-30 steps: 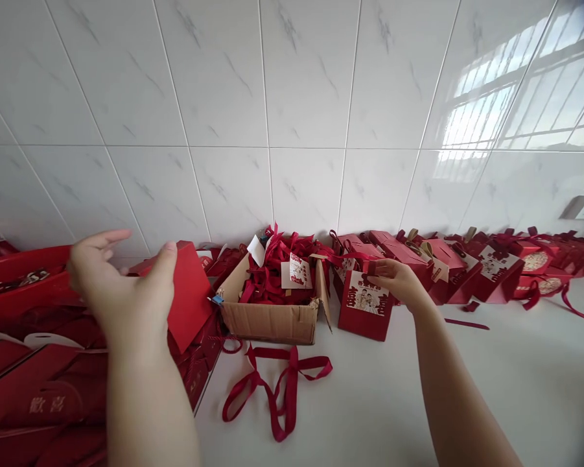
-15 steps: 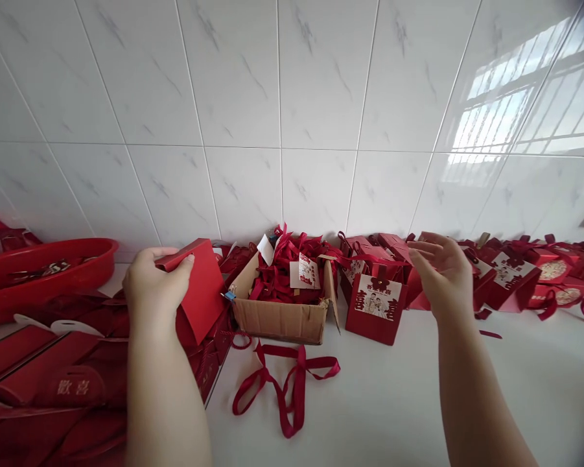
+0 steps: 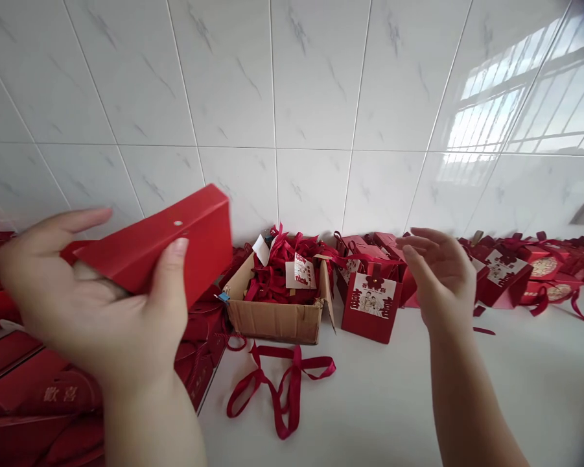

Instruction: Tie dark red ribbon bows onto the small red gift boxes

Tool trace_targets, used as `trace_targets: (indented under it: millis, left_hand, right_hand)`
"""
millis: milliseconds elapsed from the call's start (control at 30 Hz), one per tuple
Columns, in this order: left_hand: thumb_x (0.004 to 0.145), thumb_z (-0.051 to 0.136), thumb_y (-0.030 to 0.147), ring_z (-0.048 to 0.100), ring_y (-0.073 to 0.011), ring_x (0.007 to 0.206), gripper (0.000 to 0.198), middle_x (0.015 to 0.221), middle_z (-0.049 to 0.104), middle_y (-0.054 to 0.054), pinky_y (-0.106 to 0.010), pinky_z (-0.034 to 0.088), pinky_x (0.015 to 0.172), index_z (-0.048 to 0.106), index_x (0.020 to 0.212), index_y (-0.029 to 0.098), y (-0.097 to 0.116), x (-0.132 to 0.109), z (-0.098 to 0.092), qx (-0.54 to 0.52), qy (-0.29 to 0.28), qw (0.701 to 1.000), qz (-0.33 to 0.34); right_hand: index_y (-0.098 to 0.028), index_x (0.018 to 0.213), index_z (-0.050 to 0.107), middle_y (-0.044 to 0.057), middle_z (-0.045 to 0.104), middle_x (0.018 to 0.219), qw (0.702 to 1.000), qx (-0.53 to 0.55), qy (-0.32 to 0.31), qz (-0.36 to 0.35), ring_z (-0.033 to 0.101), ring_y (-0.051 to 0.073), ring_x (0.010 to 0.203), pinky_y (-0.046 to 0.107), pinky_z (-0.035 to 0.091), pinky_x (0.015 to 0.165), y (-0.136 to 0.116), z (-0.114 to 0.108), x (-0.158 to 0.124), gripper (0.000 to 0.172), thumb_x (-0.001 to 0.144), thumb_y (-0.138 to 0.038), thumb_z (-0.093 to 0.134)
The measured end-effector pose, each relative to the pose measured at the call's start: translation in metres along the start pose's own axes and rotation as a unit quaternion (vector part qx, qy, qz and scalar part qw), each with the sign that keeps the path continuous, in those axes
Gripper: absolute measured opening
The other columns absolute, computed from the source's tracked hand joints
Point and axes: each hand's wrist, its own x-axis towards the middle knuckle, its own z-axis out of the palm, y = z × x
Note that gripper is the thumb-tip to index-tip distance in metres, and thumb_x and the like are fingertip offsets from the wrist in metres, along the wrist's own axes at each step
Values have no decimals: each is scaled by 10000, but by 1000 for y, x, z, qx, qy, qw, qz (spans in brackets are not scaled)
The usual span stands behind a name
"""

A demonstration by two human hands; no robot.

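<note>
My left hand [image 3: 92, 305] grips a flat, folded red paper box [image 3: 175, 240] and holds it lifted at chest height, thumb on its front face. A small punched hole shows near its top edge. My right hand [image 3: 440, 272] hovers open in the air, fingers spread and pointing left, holding nothing. Just below and left of it stands an assembled red gift box [image 3: 372, 305] with a white picture label.
An open cardboard carton [image 3: 272, 318] full of red ribbons and tags sits by the tiled wall. A loose red ribbon [image 3: 279, 383] lies on the white counter [image 3: 515, 389]. Flat red boxes [image 3: 39, 389] are stacked at left; finished gift boxes [image 3: 505, 272] line the wall at right.
My left hand has lifted the flat red box up off the stack toward me. My right hand let go of the standing gift box and rose, open.
</note>
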Motion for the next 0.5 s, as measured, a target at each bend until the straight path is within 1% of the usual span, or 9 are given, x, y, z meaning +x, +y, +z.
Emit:
trace_targets:
  millis: [33,100,167,200,233,300,367,433,500]
  left_hand:
    - [519,767,131,512,-269,1195,683,1254,560,-133,-406,393,1084,568,1169,66,10,-4,2,-39,-5,998,42]
    - [579,785,114,576,-232,1107,599,1193,589,-107,-380,466,1015,583,1143,94,27,-16,11,-112,-42,991,59]
    - [693,750,126,650,-162,915,535,1155,608,-62,-319,550,869,559,1192,161,38,-31,23,-189,-121,974,-18]
    - [736,733,152,663,-151,846,544,1087,634,-44,-316,568,828,529,1237,196,41,-39,29,-221,-176,956,-74]
    - [756,728,179,672,-160,822,563,1022,657,-36,-329,577,817,501,1269,220,44,-47,36,-245,-224,936,-118]
    - [763,733,221,682,-198,886,570,1016,669,-46,-372,574,861,487,1276,245,45,-60,47,-273,-276,907,-165]
    - [762,735,243,665,-230,996,552,1108,653,-72,-402,552,923,492,1258,248,45,-70,55,-293,-295,892,-176]
    - [766,731,247,640,-238,1070,540,1195,618,-85,-406,531,960,488,1249,249,44,-75,60,-312,-299,885,-173]
    - [768,730,245,628,-228,1089,555,1230,595,-84,-396,523,964,471,1258,254,43,-77,62,-322,-293,885,-166]
  right_hand:
    - [-225,1070,625,49,682,945,1000,7,-12,-10,660,197,947,376,543,832,-3,4,-3,237,837,-261,656]
    - [-227,1091,616,52,679,960,999,15,-47,-24,656,195,951,365,542,818,-8,13,-9,235,858,-251,632]
    - [-240,1137,598,59,674,1007,995,28,-95,-24,648,201,978,376,539,831,-12,23,-17,255,882,-249,603]
    - [-250,1172,582,66,668,1055,991,41,-126,-20,640,209,1011,390,536,852,-13,27,-21,279,894,-255,589]
    - [-262,1221,553,74,653,1119,986,61,-156,-13,626,218,1056,407,531,880,-14,32,-25,320,902,-262,579]
    - [-295,1323,462,84,605,1232,972,117,-203,12,593,231,1131,434,523,929,-13,39,-31,429,909,-277,574]
    - [-336,1383,362,78,598,1234,960,177,-210,47,600,223,1118,444,537,925,-11,45,-36,526,909,-280,582]
    - [-377,1396,297,54,633,1134,955,222,-183,75,631,205,1036,439,559,889,-8,50,-39,586,903,-266,595]
    - [-402,1392,278,32,647,1036,956,242,-148,76,644,194,966,434,567,864,-5,53,-41,611,898,-249,602]
